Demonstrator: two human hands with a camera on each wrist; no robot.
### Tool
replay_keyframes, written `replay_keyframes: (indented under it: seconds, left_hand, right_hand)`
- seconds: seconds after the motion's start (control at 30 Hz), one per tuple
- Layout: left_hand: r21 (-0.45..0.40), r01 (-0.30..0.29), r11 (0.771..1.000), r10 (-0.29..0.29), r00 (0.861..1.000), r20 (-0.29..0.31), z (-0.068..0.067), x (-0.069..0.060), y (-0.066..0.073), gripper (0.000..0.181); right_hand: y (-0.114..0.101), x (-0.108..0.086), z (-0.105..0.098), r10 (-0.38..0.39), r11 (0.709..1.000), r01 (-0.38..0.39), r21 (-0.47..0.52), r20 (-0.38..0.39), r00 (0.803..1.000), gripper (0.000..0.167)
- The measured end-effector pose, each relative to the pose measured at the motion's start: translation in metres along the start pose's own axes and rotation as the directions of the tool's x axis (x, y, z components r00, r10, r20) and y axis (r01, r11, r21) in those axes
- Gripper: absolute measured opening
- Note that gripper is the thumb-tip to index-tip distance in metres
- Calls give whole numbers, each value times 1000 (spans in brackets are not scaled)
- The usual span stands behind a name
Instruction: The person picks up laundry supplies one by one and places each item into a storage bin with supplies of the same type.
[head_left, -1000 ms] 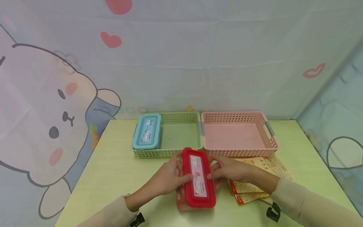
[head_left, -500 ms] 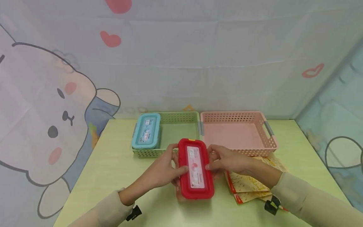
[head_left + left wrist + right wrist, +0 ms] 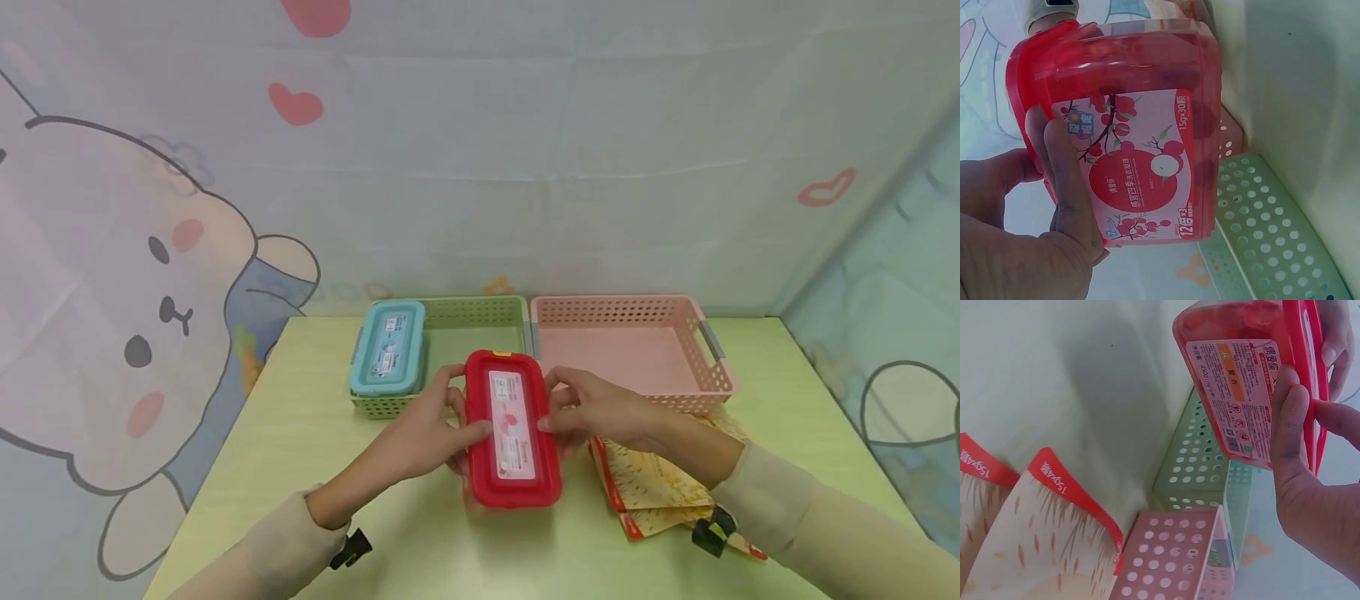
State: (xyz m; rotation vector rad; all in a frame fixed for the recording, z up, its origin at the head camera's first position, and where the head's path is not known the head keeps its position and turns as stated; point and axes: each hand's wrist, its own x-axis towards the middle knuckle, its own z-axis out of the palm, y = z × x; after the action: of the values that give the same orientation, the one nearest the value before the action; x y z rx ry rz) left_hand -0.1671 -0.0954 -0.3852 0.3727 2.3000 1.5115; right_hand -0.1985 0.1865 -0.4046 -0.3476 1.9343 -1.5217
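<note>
The left hand (image 3: 426, 433) and right hand (image 3: 603, 408) grip the red box (image 3: 513, 429) between them. It has shifted toward eleven o'clock, nearer the green basket (image 3: 472, 312), so a lift seems under way.

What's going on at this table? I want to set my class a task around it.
A person is holding a red box up off the table, with the left hand and right hand gripping its sides. A blue box sits at the left end of the green basket. The pink basket stands alongside, with packets lying in front of it.
</note>
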Motion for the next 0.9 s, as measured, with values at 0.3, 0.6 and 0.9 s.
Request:
replay_keyframes:
  seconds: [0.3,0.6,0.9]
  left_hand:
    - [-6,-20,1000,20,1000,-5,-9,2,5,90]
    - [-1,-38,999,38,999,-20,-21,6,10,89]
    - [53,-51,997,53,998,-41,-33,13,15,91]
  right_hand:
    - [-10,2,-1,-35,999,35,16,5,999,50]
    - [-26,4,0,-55,998,55,33,-17,998,47]
    - [-38,9,-2,-77,997,78,12,-24,997,46]
